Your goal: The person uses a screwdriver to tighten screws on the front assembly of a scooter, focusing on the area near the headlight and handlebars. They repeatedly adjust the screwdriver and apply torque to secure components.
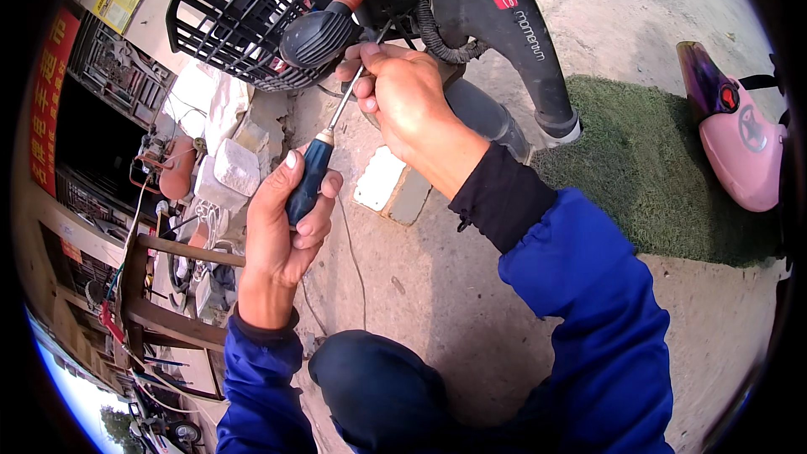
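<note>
screwdriver (313,172), one only, sits near the middle of the frame with its dark blue handle wrapped in the left hand (282,231), fingers closed around the grip. its thin metal shaft runs up and right through the right hand (408,101), whose fingertips pinch it narrow just below the tip. the tip reaches into the dark underside of a black scooter (471,0) at the top centre, beside a ribbed black hose (441,44); what it bears on is hidden, so i judge the work mid-way, tool engaged, nothing visibly freed. two blue sleeves enter from the lower edge. higher up, one black handlebar grip (318,34) with an orange collar crosses one black wire basket (227,17) at upper left. one pink scooter (735,134) stands by a green mat (664,168) at right.
</note>
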`<move>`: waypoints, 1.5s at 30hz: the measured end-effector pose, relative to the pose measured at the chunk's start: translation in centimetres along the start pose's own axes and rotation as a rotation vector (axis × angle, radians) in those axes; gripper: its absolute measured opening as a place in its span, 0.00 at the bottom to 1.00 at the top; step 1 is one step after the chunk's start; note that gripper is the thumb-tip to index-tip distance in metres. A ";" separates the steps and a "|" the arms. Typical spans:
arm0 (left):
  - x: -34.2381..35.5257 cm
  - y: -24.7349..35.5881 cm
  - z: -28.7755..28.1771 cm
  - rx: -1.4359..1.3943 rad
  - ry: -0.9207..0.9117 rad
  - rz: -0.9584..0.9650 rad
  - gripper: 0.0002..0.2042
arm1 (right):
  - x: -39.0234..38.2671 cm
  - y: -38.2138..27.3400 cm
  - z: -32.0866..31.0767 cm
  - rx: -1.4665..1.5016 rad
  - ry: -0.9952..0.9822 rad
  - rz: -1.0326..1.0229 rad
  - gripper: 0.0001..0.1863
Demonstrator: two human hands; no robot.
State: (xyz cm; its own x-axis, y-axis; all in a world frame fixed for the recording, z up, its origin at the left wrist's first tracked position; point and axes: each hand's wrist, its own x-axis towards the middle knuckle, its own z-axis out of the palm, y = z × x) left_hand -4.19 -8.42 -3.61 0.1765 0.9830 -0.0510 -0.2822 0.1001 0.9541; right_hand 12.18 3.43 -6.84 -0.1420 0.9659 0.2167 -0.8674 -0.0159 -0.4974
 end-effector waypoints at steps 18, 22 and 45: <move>1.7 -1.3 -0.5 0.668 0.201 0.327 0.13 | -0.7 -0.5 0.6 -0.007 0.045 0.021 0.12; 1.7 -2.1 0.7 2.015 0.356 1.062 0.14 | -0.1 -0.3 -0.1 -0.012 -0.005 0.004 0.11; 0.6 -0.3 0.8 0.344 0.156 0.167 0.19 | 0.4 -0.2 0.2 0.029 0.015 -0.028 0.10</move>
State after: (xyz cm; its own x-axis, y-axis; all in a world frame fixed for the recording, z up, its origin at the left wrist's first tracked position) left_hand -3.20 -7.98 -3.67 0.0026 0.9956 0.0938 0.0419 -0.0938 0.9947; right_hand 12.20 3.77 -6.51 -0.1104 0.9699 0.2171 -0.8843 0.0039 -0.4669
